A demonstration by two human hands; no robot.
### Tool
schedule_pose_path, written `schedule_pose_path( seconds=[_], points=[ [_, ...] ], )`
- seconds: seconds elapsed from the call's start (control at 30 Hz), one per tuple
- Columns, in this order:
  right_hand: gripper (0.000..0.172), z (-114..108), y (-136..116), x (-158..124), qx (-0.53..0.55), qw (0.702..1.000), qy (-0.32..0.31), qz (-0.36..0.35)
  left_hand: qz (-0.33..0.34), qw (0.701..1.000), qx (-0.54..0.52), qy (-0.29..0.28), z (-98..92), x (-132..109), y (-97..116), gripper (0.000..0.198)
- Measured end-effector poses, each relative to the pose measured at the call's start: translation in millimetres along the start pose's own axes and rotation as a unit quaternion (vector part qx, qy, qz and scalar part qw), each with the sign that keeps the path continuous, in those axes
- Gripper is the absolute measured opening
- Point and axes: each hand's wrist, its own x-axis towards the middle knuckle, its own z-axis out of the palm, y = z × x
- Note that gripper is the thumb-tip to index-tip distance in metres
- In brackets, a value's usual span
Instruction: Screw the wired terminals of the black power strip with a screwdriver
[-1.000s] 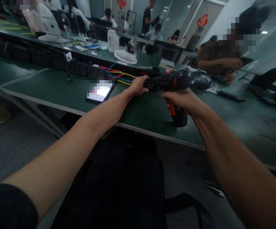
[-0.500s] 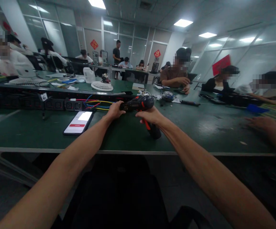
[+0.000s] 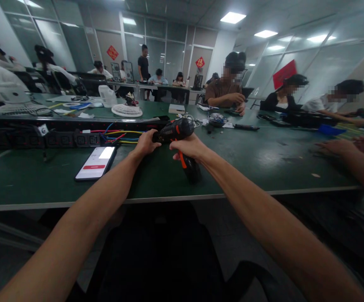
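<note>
My right hand (image 3: 189,147) is wrapped round the grip of a black and orange cordless drill (image 3: 180,129). The drill lies on its side, its chuck pointing left. At the chuck end, my left hand (image 3: 147,142) is closed at the right end of a long black power strip (image 3: 65,139), thumb and fingers on that end. What lies between the fingertips and the drill's tip is mostly hidden. Red, yellow and blue wires (image 3: 121,136) run from the strip's sockets towards my left hand. A phone (image 3: 95,163) with a lit screen lies left of my left forearm.
On the green table (image 3: 247,167) stand a white fan base (image 3: 127,110) and a white plastic jug (image 3: 107,96). A wire bundle (image 3: 217,119) and a black rod-shaped tool (image 3: 246,127) lie beyond the drill. A co-worker's hands (image 3: 339,147) are at the right; others sit across.
The camera view has turned slightly, so the whole scene sits further left. Both hands keep their hold at the drill and the strip's end.
</note>
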Motion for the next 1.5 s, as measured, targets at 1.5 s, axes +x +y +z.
schedule_pose_path(
  seconds=[1.5],
  points=[
    [0.012, -11, 8, -1, -0.145, 0.988, -0.014, -0.047, 0.012, 0.998, 0.065, -0.005, -0.1, 1, 9, 0.055]
  ],
)
